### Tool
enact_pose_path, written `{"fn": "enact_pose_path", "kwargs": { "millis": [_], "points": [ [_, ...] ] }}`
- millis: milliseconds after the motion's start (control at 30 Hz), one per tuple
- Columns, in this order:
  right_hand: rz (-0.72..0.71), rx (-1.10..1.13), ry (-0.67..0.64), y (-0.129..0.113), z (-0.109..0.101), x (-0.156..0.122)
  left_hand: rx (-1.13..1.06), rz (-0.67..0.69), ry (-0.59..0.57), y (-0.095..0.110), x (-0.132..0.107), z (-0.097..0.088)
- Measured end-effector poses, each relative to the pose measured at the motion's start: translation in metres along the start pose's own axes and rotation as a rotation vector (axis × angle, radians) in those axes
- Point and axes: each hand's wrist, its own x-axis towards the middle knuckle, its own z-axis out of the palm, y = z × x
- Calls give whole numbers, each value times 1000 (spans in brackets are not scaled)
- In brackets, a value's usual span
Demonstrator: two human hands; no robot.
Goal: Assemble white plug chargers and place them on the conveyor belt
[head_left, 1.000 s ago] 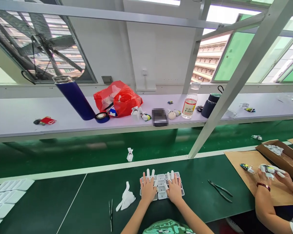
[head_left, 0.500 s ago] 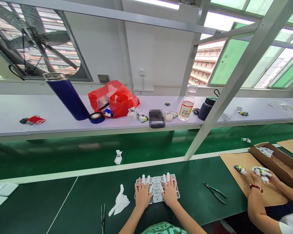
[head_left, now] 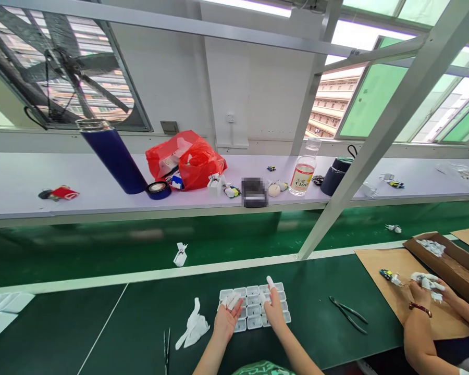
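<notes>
A white tray [head_left: 253, 311] of small compartments lies on the green work surface in front of me. Over its left side is my left hand [head_left: 225, 320], turned palm up with white finger covers on the fingertips, which are apart and hold nothing I can see. My right hand [head_left: 274, 311] is above the tray's right side. Its index finger, in a white cover, points away from me and the thumb stands apart; the other fingers are partly hidden. Left of the tray sit a crumpled white glove [head_left: 193, 327] and tweezers [head_left: 167, 350].
Pliers [head_left: 348, 314] lie to the right. Beyond them a co-worker's hands [head_left: 428, 289] hold white parts over brown paper [head_left: 379, 260], beside a cardboard box [head_left: 453, 265]. A slanted metal post [head_left: 338, 200] rises behind the tray. White trays [head_left: 3, 312] stand far left.
Both hands have lifted from lying flat on the tray. My left hand has turned palm up; the right has rotated with its index finger raised. The view has shifted slightly.
</notes>
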Motion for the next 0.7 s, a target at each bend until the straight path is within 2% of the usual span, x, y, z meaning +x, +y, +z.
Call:
{"fn": "enact_pose_path", "kwargs": {
  "millis": [100, 167, 267, 400, 600, 700],
  "points": [
    [141, 567, -183, -4, -5, 2, -78, -56, 85, -5, 1, -2],
    [203, 741, -296, -4, -11, 1, -74, -46, 82, -6, 2, -1],
    [240, 728, -356, -1, -19, -2, -52, -29, 69, -9, 4, 1],
    [237, 637, -352, 5, -20, -3, -26, 2, 41, -12, 8, -4],
    [220, 668, -354, 1, -18, -4, 113, 74, -215, -5, 11, -11],
    [234, 671, -355, -5, -19, -6, 144, 86, -269, -4, 10, -10]
  ]
}}
